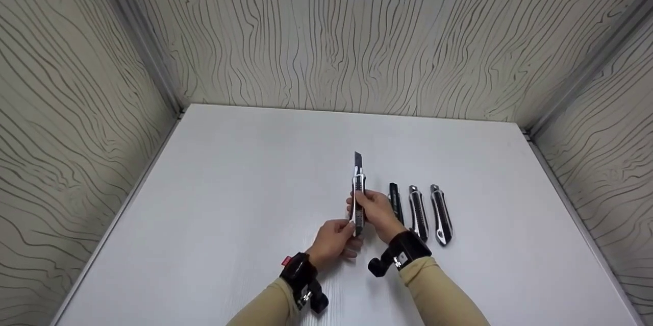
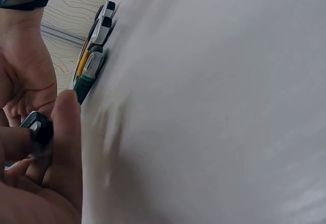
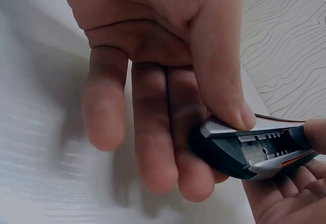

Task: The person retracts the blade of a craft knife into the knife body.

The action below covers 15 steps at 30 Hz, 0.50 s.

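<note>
A utility knife (image 1: 358,181) with a dark body, silver trim and its blade out points away from me in the head view. My right hand (image 1: 377,210) grips its body, thumb along the top. Thumb and fingers of my left hand (image 1: 330,240) pinch the butt end. In the right wrist view the left hand (image 3: 153,56) has its thumb on the silver edge of the knife (image 3: 270,155), several fingers extended below. The left wrist view shows the black butt of the knife (image 2: 43,128) between the left fingers; the blade is hidden there.
Right of my hands lie a dark utility knife (image 1: 395,200), partly behind the right hand, and two silver-trimmed ones (image 1: 418,214), (image 1: 441,215) side by side. They rest on a white table (image 1: 245,173) bordered by wood-patterned walls (image 1: 326,35) at the back and sides.
</note>
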Available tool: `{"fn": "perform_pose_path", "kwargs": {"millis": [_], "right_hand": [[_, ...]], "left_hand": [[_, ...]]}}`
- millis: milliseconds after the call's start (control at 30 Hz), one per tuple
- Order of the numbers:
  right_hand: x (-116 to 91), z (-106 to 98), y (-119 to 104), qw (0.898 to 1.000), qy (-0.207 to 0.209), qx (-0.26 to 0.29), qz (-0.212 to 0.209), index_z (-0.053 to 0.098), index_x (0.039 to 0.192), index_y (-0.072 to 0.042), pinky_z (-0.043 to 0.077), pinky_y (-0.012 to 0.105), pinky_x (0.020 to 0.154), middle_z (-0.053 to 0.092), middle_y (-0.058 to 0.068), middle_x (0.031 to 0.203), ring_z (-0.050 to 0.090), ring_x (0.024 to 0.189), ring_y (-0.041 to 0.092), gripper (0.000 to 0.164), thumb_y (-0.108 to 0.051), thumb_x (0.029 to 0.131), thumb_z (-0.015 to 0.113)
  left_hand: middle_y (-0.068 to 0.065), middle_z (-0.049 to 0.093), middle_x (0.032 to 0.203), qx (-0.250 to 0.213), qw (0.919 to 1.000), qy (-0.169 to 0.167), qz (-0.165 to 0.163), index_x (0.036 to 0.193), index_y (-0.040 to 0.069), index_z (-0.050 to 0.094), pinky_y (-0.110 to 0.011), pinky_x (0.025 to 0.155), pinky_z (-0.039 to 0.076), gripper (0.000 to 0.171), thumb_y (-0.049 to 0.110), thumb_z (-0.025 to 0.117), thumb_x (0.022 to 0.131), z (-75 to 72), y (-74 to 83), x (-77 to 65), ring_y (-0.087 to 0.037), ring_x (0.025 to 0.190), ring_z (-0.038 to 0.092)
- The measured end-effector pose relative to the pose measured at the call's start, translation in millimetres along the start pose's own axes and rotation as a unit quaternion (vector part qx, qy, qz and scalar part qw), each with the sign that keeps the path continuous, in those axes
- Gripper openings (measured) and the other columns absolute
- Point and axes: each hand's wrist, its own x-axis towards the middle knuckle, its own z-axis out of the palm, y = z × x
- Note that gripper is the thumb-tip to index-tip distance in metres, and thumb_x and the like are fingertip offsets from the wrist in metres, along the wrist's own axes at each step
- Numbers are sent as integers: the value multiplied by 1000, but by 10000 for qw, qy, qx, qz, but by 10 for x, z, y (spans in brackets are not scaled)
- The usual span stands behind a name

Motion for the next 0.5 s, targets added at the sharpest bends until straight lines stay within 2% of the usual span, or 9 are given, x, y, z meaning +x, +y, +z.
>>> {"fn": "perform_pose_path", "kwargs": {"millis": [200, 500], "right_hand": [[0, -3, -1, 9999, -42, 81, -41, 57, 120, 11, 57, 28, 77, 69, 12, 97, 68, 81, 15, 32, -15, 101, 51], [-18, -12, 6, 9998, -149, -2, -131, 55, 122, 11, 57, 26, 77, 69, 11, 99, 67, 84, 14, 32, -11, 100, 51]], "left_hand": [[-6, 59, 74, -198, 9997, -104, 15, 98, -13, 57, -25, 50, 47, 29, 13, 45, 102, 8, -21, 16, -14, 59, 53], [-6, 61, 73, -205, 9997, -70, -67, 98, -14, 58, -24, 50, 49, 29, 12, 45, 101, 7, -14, 18, -13, 58, 56]]}}
